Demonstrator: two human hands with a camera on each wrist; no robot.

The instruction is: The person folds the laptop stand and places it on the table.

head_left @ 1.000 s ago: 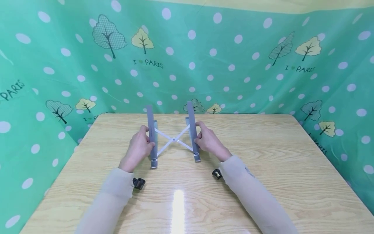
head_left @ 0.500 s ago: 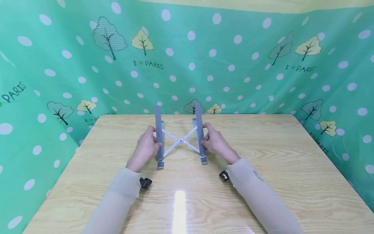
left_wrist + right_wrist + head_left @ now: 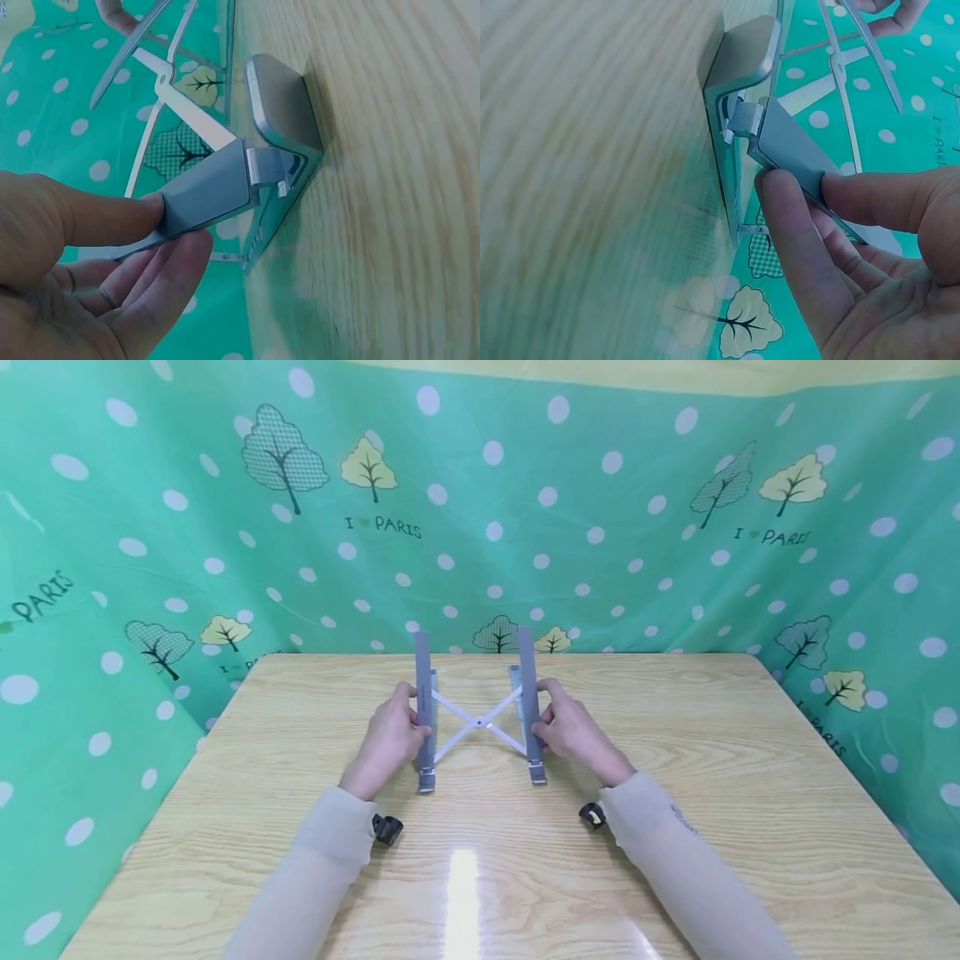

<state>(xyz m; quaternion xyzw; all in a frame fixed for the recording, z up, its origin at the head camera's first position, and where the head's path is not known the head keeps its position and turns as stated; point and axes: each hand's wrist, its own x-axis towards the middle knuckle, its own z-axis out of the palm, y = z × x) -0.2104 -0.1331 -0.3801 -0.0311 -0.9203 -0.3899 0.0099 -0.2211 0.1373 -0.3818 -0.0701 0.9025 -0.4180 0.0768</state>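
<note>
A grey metal folding laptop stand (image 3: 479,722) stands unfolded on the table, its two side arms joined by X-shaped crossbars. My left hand (image 3: 389,732) pinches the left arm between thumb and fingers, and my right hand (image 3: 573,727) pinches the right arm likewise. In the left wrist view the left arm (image 3: 206,187) slopes up from a hinge by a lipped foot (image 3: 289,105) near the wood. The right wrist view has the right arm (image 3: 799,150) in the same pose, thumb on its upper face and fingers beneath.
The wooden table (image 3: 480,877) carries a bright light reflection at its front. A green curtain (image 3: 480,510) printed with trees and dots hangs behind and at both sides. Black wrist devices (image 3: 387,829) sit at both sleeve cuffs.
Both hands and the laptop stand have shifted to the right across the table. The grips and the spacing of the arms look about the same.
</note>
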